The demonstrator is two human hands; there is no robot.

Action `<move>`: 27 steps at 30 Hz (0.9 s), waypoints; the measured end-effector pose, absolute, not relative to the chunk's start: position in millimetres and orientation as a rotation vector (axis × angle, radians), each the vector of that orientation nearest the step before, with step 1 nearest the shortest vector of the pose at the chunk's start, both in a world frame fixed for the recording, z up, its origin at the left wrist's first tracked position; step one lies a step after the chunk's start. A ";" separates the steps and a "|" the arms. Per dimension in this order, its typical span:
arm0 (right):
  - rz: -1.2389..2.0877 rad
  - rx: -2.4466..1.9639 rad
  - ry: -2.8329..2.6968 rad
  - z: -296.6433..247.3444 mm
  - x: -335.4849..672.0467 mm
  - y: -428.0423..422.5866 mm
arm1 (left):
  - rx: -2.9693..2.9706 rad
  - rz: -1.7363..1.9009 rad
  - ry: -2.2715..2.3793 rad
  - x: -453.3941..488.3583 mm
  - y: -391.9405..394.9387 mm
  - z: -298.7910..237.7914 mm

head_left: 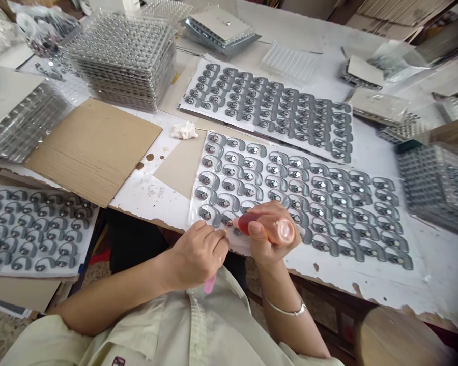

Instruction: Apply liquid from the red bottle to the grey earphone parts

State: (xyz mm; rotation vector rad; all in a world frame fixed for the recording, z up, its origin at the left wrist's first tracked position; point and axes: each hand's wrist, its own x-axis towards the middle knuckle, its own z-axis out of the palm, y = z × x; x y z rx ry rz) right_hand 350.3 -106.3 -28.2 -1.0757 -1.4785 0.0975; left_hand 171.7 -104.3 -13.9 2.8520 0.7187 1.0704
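We grip a translucent orange plastic bottle (275,230) in our closed right hand (269,241). Our left hand (200,251) pinches a thin pink stick (209,283), mostly hidden, tip at the white sheet of grey hook-shaped parts (197,203).

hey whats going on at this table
A person at the white table is working on the near sheet of grey parts. The right hand holds a small orange bottle, its tip pointed at the sheet's near left corner. The left hand grips a pink stick, its point at the same spot. More sheets lie behind and at the left, near stacked clear trays.
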 end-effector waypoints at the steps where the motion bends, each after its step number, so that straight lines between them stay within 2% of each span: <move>1: 0.101 -1.075 -1.484 -28.3 350.2 -106.3 | 2.852 1.072 0.718 171.8 -104.4 -13.6; 27: 0.010 -1.057 -1.489 -28.7 351.5 -107.0 | 2.857 1.043 0.699 171.0 -104.6 -13.8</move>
